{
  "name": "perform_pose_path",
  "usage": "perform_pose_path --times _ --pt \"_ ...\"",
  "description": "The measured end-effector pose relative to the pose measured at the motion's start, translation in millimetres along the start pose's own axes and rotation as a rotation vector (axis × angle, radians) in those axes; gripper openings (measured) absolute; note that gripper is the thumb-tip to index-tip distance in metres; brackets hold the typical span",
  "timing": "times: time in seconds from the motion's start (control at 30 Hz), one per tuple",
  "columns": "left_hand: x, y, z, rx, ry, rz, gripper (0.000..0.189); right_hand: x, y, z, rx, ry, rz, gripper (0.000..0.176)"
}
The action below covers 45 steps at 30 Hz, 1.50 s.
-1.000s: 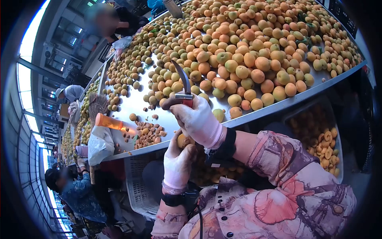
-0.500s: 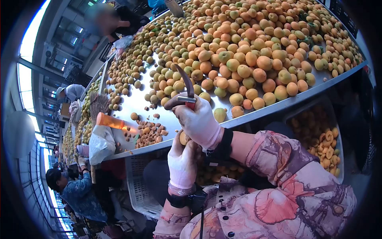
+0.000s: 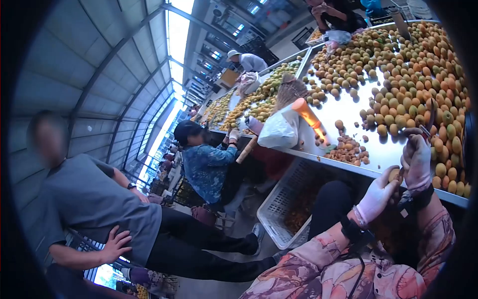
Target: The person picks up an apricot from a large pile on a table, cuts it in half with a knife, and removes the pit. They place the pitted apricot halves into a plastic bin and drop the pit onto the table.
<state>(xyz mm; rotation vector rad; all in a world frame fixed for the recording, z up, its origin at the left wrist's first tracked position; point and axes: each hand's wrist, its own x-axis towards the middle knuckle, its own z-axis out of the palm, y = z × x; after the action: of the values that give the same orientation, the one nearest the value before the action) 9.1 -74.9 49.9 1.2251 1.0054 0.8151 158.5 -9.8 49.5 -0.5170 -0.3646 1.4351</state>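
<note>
My left hand [image 3: 374, 196], in a white glove, is closed round an apricot [image 3: 394, 175], part of which shows at the fingertips. Just right of it, my right hand [image 3: 417, 160], gloved too, grips a curved knife [image 3: 431, 115] whose blade points up, away from the apricot. The hands are close together by the table's front edge. Beyond them a mass of apricots [image 3: 398, 102] covers much of the metal table [image 3: 342, 110]. A small heap of brown pits [image 3: 350, 150] lies left of my hands.
An orange tube-shaped container [image 3: 307, 113], a white plastic bag [image 3: 280, 130] and a brush-like bundle [image 3: 291, 90] sit along the table's left. Below stands a white crate [image 3: 279, 212]. A person in grey [image 3: 104, 199] stands left; another in blue [image 3: 206, 167] works farther along.
The view has swung left, so my hands and the table appear farther right and the person in grey shows. The knife and apricot stay in my hands.
</note>
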Motion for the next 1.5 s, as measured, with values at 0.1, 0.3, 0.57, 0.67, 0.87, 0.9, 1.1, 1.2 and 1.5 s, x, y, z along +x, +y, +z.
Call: perform_pose_path --times 0.1,0.3,0.57,0.67,0.87,0.9,1.1,1.2,1.5 --pt "-3.2 -0.5 -11.8 0.064 -0.034 0.009 0.046 4.1 6.8 0.5 0.038 0.043 0.085 0.016" --pt "-6.9 4.6 -18.8 0.171 -0.054 0.031 0.047 8.9 19.4 -1.4 0.025 0.082 0.14 0.015" --pt "11.5 -24.7 -22.5 0.426 -0.058 0.328 0.052 22.2 32.6 -17.7 0.011 0.233 0.147 0.015" --pt "21.4 -35.4 -25.3 0.634 -0.049 0.491 0.055 33.4 45.1 -32.9 0.031 0.264 0.159 0.015" --pt "29.3 -31.8 -21.6 0.522 -0.061 0.502 0.052 51.4 58.7 -47.6 0.085 0.391 0.176 0.016" --pt "34.0 -35.7 -21.5 0.417 -0.043 0.504 0.048 51.8 59.1 -46.5 0.107 0.385 0.157 0.016" --pt "60.8 -59.5 -35.0 0.105 0.137 0.238 0.033 27.3 36.2 -8.5 0.143 0.291 0.042 0.015" --pt "51.0 -26.4 -30.9 0.034 0.277 0.15 0.033 36.6 42.7 -21.7 0.011 0.244 -0.057 0.012" --pt "70.9 -9.5 -44.7 -0.128 0.413 -0.168 0.041 19.6 25.6 -7.1 -0.199 0.164 -0.157 0.015"
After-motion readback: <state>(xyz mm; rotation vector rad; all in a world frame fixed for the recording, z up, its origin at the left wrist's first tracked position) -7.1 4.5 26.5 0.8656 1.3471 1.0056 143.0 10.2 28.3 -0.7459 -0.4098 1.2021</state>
